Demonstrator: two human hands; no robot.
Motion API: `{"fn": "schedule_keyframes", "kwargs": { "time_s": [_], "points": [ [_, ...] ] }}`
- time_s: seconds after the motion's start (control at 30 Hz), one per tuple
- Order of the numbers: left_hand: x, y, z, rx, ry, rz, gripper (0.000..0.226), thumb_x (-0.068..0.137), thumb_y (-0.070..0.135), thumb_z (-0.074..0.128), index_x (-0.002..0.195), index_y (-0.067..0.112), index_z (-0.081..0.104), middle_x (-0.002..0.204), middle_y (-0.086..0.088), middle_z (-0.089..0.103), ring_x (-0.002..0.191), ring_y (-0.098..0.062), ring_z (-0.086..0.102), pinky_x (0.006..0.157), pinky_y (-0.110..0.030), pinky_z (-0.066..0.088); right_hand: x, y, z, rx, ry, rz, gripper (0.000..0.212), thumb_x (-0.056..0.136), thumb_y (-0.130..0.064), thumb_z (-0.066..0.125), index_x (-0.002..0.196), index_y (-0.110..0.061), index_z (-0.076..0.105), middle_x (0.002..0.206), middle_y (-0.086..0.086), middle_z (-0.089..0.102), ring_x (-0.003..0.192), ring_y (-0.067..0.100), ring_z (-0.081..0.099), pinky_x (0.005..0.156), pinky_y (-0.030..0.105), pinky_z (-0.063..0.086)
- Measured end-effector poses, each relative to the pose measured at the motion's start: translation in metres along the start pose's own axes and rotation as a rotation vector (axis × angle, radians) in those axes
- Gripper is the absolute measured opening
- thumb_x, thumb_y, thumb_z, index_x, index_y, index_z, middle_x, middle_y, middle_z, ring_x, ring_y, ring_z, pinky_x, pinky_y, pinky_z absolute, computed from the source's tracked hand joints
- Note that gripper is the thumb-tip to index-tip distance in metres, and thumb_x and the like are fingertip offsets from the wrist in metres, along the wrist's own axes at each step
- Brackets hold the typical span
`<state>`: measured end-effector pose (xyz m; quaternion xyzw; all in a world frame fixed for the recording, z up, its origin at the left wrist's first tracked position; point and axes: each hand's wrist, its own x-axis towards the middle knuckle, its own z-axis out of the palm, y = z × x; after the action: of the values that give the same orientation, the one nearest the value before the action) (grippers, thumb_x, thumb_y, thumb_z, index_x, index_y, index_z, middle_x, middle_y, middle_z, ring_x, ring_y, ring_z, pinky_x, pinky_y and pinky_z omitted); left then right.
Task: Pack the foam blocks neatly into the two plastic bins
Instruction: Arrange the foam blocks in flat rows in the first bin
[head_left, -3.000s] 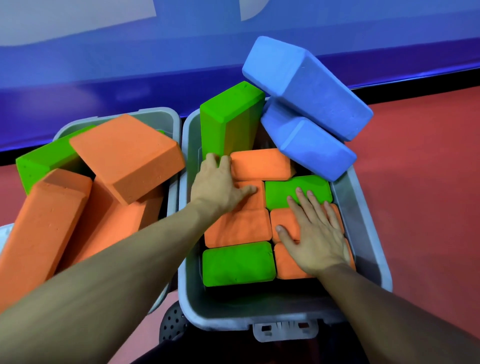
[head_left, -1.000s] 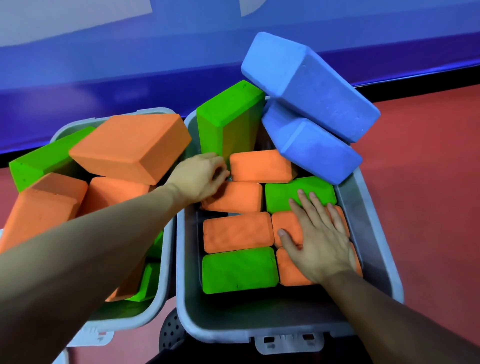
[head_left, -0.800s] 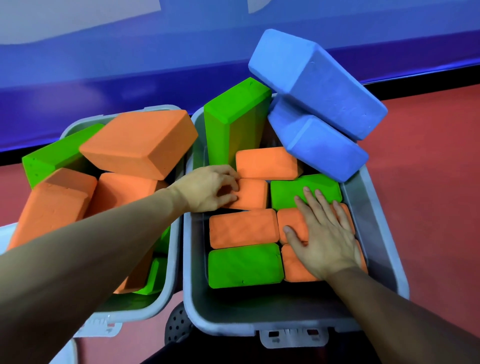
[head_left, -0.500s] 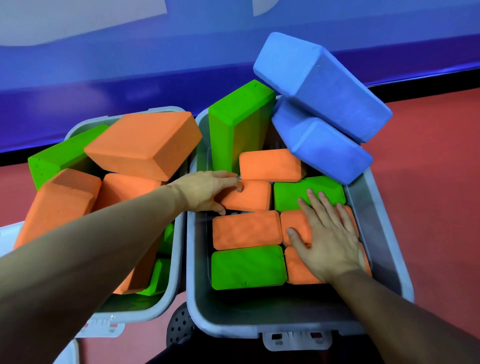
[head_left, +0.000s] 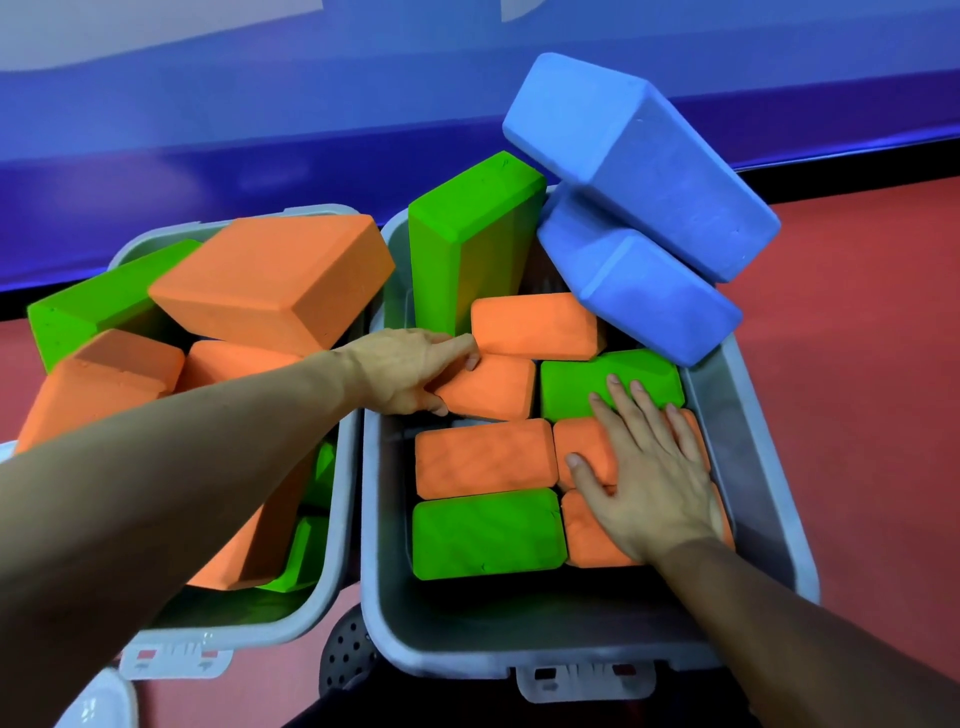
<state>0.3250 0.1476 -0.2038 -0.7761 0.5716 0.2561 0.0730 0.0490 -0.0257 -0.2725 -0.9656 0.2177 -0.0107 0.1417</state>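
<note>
Hands on soft blocks in the right bin

The left hand (head_left: 410, 371) pinches a tilted orange block (head_left: 491, 387) with curled fingers. The right hand (head_left: 652, 478) lies flat, fingers straight, on packed orange blocks (head_left: 584, 447). Squishy brick shapes fill the smooth grey right bin (head_left: 748, 467). Two blue blocks (head_left: 639, 208) lean on top. The left bin (head_left: 337, 530) holds a messy pile, over the red floor (head_left: 857, 364)

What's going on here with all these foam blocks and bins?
A person is packing foam blocks into two grey bins. The left hand grips an orange block in the right bin, while the right hand lies flat on packed blocks. Two blue blocks and a green block stick up; the left bin is jumbled.
</note>
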Motion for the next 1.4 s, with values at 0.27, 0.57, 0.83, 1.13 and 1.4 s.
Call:
{"fn": "schedule_keyframes", "kwargs": {
  "time_s": [0.27, 0.57, 0.83, 1.13, 1.4],
  "points": [
    [-0.003, 0.007, -0.014, 0.004, -0.004, -0.069, 0.067, 0.076, 0.05, 0.079, 0.119, 0.039, 0.029, 0.098, 0.002, 0.061, 0.081, -0.028, 0.061, 0.072, -0.042, 0.049, 0.001, 0.0, -0.001, -0.008, -0.018, 0.003, 0.075, 0.094, -0.064, 0.032, 0.159, -0.028, 0.028, 0.17, -0.009, 0.006, 0.156, 0.009, 0.001, 0.126, 0.044, 0.009],
    [-0.003, 0.016, -0.004, -0.201, -0.106, -0.197, 0.092, 0.081, 0.052, 0.076, 0.151, 0.032, 0.021, 0.13, -0.001, 0.056, 0.111, -0.023, 0.059, 0.094, -0.034, 0.045, 0.001, -0.002, -0.003, -0.022, -0.037, 0.005, 0.075, 0.094, -0.065, 0.029, 0.16, -0.028, 0.027, 0.17, -0.009, 0.004, 0.156, 0.009, -0.002, 0.127, 0.043, 0.006],
    [0.017, 0.064, 0.018, -0.218, 0.014, -0.569, 0.089, 0.087, 0.084, 0.02, 0.144, 0.018, 0.036, 0.141, -0.011, 0.044, 0.134, -0.032, 0.039, 0.112, -0.047, 0.029, 0.002, -0.002, -0.005, -0.03, -0.072, -0.002, 0.076, 0.095, -0.066, 0.025, 0.161, -0.03, 0.019, 0.17, -0.01, -0.003, 0.155, 0.008, -0.008, 0.127, 0.043, 0.004],
    [0.033, 0.064, 0.027, -0.131, -0.096, -0.634, 0.093, 0.086, 0.084, 0.012, 0.151, 0.018, 0.025, 0.146, -0.017, 0.038, 0.139, -0.035, 0.034, 0.116, -0.047, 0.023, 0.003, -0.004, -0.005, -0.006, -0.052, 0.002, 0.075, 0.094, -0.065, 0.028, 0.16, -0.028, 0.025, 0.17, -0.008, 0.002, 0.156, 0.01, -0.003, 0.127, 0.044, 0.005],
    [0.031, 0.066, 0.031, -0.147, -0.052, -0.653, 0.092, 0.086, 0.085, 0.01, 0.144, 0.017, 0.03, 0.141, -0.016, 0.039, 0.137, -0.033, 0.034, 0.116, -0.045, 0.024, 0.004, -0.003, -0.003, -0.011, -0.048, -0.002, 0.075, 0.095, -0.065, 0.028, 0.16, -0.028, 0.024, 0.17, -0.008, 0.002, 0.156, 0.01, -0.004, 0.126, 0.045, 0.006]
  ]
}}
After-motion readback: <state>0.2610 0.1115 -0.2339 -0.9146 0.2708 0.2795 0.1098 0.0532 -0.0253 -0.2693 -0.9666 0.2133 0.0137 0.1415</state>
